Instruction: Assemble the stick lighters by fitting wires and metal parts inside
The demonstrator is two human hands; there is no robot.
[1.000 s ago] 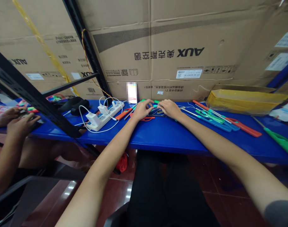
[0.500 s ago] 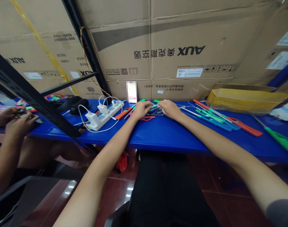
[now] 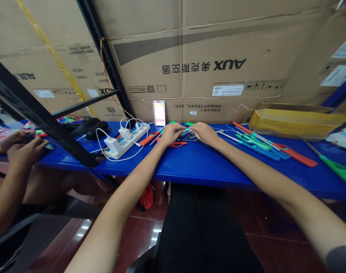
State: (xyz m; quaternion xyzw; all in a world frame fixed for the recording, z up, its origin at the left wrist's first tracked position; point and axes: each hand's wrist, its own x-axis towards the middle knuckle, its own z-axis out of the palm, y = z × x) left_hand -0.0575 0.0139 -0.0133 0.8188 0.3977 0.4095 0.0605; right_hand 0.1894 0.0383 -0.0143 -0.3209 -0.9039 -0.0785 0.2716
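Note:
My left hand (image 3: 173, 133) and my right hand (image 3: 203, 132) meet over the back of the blue table (image 3: 190, 163). Between their pinched fingertips is a small teal piece (image 3: 187, 130); its exact kind is too small to tell. Under and beside my left hand lie an orange lighter handle (image 3: 150, 138) and a red lighter handle (image 3: 177, 144). To the right of my right hand are long-nosed stick lighters: a blue one (image 3: 263, 152), a red one (image 3: 300, 155) and, farther right, a green one (image 3: 339, 168).
A white power strip (image 3: 127, 142) with chargers and cables stands left, near a phone (image 3: 159, 113) propped against a large carton (image 3: 201, 45). A yellow-taped box (image 3: 298, 121) sits at back right. Beyond a black rack post (image 3: 42, 110), another person's hands (image 3: 25, 148) work.
The whole view has shifted slightly downward in the frame. Both hands stay together at the teal piece, with only slight finger movement.

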